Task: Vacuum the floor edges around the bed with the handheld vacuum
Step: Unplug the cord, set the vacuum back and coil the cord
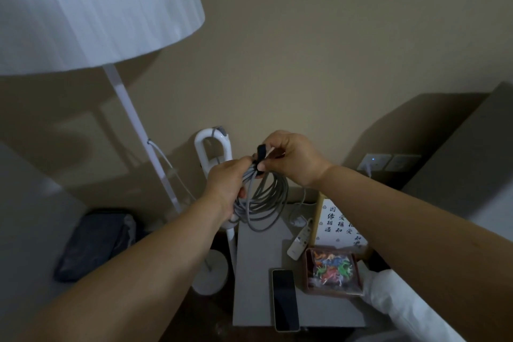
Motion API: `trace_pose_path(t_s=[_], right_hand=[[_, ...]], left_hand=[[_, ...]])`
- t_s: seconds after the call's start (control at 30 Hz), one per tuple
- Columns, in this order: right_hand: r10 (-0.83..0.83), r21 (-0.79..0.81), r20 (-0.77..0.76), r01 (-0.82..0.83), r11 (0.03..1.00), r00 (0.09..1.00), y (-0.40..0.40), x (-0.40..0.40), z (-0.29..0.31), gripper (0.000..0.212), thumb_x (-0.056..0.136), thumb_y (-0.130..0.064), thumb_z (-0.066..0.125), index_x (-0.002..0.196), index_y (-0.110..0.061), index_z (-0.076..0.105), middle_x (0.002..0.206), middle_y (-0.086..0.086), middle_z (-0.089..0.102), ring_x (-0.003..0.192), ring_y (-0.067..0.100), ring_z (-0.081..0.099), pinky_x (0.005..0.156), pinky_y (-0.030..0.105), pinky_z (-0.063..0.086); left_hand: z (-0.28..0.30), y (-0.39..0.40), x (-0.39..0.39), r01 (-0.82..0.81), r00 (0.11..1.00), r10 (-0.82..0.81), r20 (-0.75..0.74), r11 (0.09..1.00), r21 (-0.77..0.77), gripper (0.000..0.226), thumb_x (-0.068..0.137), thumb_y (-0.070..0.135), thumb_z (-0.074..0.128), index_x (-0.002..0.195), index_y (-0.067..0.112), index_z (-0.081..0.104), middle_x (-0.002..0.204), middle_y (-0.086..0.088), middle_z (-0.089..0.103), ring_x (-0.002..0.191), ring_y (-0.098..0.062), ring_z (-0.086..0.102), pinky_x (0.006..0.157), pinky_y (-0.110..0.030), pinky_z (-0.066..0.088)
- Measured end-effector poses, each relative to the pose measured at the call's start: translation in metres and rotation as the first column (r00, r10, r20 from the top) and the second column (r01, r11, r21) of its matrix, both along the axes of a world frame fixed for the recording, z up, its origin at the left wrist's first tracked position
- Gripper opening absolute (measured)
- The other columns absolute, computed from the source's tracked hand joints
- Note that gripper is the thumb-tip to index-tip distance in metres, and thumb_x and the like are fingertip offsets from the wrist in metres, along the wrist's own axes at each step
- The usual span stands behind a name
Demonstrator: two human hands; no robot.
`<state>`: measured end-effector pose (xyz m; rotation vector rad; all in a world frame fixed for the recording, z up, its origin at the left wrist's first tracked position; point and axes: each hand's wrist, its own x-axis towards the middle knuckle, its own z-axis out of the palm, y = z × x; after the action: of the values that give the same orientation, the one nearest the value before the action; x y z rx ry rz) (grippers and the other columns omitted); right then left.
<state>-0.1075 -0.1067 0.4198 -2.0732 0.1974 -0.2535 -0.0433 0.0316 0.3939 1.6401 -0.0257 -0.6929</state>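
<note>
1. The left hand (pixel 226 183) was closed around the gathered top of a coil of grey cord (pixel 262 202), fingers wrapped round the bundle; the right hand (pixel 290 158) pinched a dark strap (pixel 261 157) at the top of that same bundle between thumb and fingertips, the two hands all but touching.
2. The coil hung in loops below the hands, above the far edge of the grey bedside table (pixel 255 286).
3. Behind the left hand, left of the table's far corner, stood the white handheld vacuum (pixel 212 152); its long axis ran upright, the loop handle at the top against the beige wall (pixel 305 50), the thin tube running down beside the table; its lower end was hidden behind the forearm.
4. At the table's back right stood a white panel (pixel 341 223) bearing columns of black Chinese characters, among them 因缘相遇; the remaining columns were partly hidden or too small to read with confidence.
5. On the table lay a phone (pixel 286 300), screen dark, at the near edge; a white remote (pixel 299 241) further back; a shallow box of coloured small pieces (pixel 333 270) to the right.
6. Left of the table rose a floor lamp (pixel 83 8) with a white shade, its round base on the floor; a dark bag (pixel 94 244) lay further left; a wall socket (pixel 373 161) showed a small blue light beyond the table on the right.
</note>
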Motion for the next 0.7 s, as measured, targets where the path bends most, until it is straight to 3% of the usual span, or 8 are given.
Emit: trace_pose_path(t_s=[0.07,0.17,0.3,0.4,0.53,0.63,0.7], right_hand=[[0.022,-0.039,-0.013,-0.023,0.999,1.0,0.002,0.0,0.0,0.015,0.074,0.003,0.076,0.087,-0.002,0.07,0.088,0.001,0.064,0.072,0.011,0.064,0.073,0.021,0.054],[0.041,-0.038,-0.071,-0.044,0.998,0.997,0.003,0.002,-0.002,0.013,0.075,0.002,0.075,0.086,-0.002,0.07,0.072,-0.004,0.066,0.063,0.0,0.06,0.068,0.016,0.05],[0.065,-0.024,-0.181,-0.07,0.997,0.981,-0.001,0.008,0.005,0.023,0.074,0.004,0.076,0.094,-0.003,0.068,0.07,-0.002,0.062,0.066,0.011,0.058,0.071,0.022,0.049],[0.084,-0.108,-0.341,-0.128,0.986,0.936,-0.006,0.014,0.015,0.039,0.07,-0.004,0.081,0.105,-0.008,0.064,0.07,-0.007,0.06,0.065,0.009,0.056,0.064,0.02,0.044],[0.102,0.027,-0.48,-0.101,0.994,0.871,-0.008,0.016,0.02,0.061,0.064,-0.001,0.084,0.116,-0.01,0.053,0.078,-0.002,0.063,0.073,0.013,0.063,0.063,0.019,0.048],[0.135,0.051,-0.494,-0.127,0.991,0.859,-0.006,0.017,0.019,0.067,0.064,-0.002,0.085,0.119,-0.013,0.049,0.079,0.0,0.064,0.076,0.015,0.063,0.065,0.021,0.049],[0.091,0.014,-0.465,-0.095,0.995,0.881,-0.006,0.017,0.015,0.069,0.063,-0.009,0.087,0.121,-0.014,0.049,0.082,0.001,0.062,0.074,0.015,0.059,0.063,0.02,0.046]], left_hand=[[0.0,0.002,0.003,0.037,0.999,-0.037,0.012,0.999,0.004,0.021,0.077,0.032,0.07,0.076,0.011,0.066,0.071,-0.016,0.061,0.049,-0.019,0.045,0.047,-0.023,0.035],[0.001,0.004,0.004,0.074,0.996,-0.075,0.056,0.997,0.009,0.023,0.082,0.029,0.07,0.067,0.013,0.064,0.057,-0.008,0.055,0.041,-0.016,0.04,0.043,-0.021,0.033],[-0.004,0.005,0.005,0.081,0.991,-0.082,0.102,0.997,0.016,0.024,0.084,0.027,0.068,0.064,0.015,0.065,0.057,-0.009,0.054,0.047,-0.02,0.043,0.046,-0.023,0.035],[-0.004,0.003,0.003,0.078,0.992,-0.08,0.094,0.997,0.03,0.027,0.089,0.028,0.061,0.067,0.013,0.066,0.064,-0.011,0.057,0.055,-0.022,0.047,0.048,-0.025,0.037],[-0.004,0.002,-0.002,0.155,0.967,-0.172,0.188,0.983,0.101,0.047,0.085,0.049,0.062,0.07,0.005,0.065,0.063,-0.009,0.056,0.059,-0.019,0.052,0.056,-0.027,0.044],[-0.007,-0.001,-0.001,0.16,0.948,-0.185,0.259,0.981,0.114,0.04,0.086,0.031,0.065,0.076,-0.008,0.062,0.066,-0.014,0.051,0.064,-0.021,0.048,0.059,-0.03,0.042],[-0.006,-0.002,0.002,0.149,0.954,-0.169,0.246,0.984,0.099,0.034,0.09,0.027,0.061,0.079,-0.006,0.065,0.071,-0.015,0.055,0.066,-0.021,0.051,0.055,-0.026,0.044]])
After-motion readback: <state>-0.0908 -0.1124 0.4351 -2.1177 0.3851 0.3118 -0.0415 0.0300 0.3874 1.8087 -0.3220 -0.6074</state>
